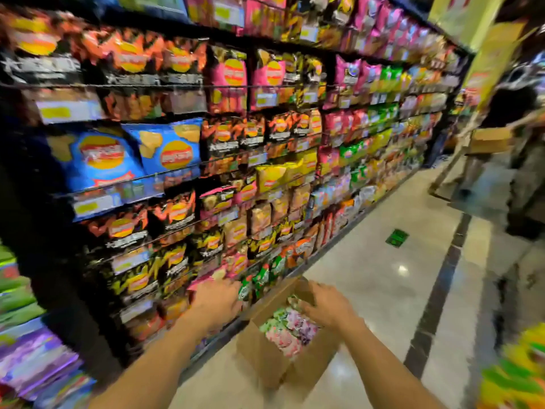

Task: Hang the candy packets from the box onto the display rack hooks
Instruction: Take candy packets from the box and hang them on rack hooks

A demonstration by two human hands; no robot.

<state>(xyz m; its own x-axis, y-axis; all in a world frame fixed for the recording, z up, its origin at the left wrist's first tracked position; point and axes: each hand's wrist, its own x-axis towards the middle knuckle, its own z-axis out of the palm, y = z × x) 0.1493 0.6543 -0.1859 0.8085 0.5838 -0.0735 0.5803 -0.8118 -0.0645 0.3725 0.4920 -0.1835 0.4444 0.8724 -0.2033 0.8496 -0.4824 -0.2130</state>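
One cardboard box [271,358] stands open on the shop floor [383,261], close against the foot of the long display rack [206,160] that runs along the left side of the aisle. Inside the box lies a loose heap of candy packets [290,329] in pink, green and white; motion blur merges them, so the number cannot be told.

Two bare hands reach forward. The left hand [216,299] is up at the lowest rows of the rack, just left of the box's near-left corner, fingers bent against the hanging goods; whether it grips a packet there cannot be told, as the frame is smeared. The right hand [327,307] is over the box's far-right edge, beside one raised flap [305,287], its fingers curled down into the heap and touching the packets; a firm hold on any one packet is not plainly visible.

Small green packets [261,278] hang on the rack's lower hooks directly above the box's far edge, at least three, blurred together. Higher up, the rack carries many rows of crisp bags, among them two large blue bags [132,154] side by side near its left end.

One green floor sticker [396,238] lies well apart from the box, out in the aisle. One figure in dark clothing [513,160] stands at the aisle's far right
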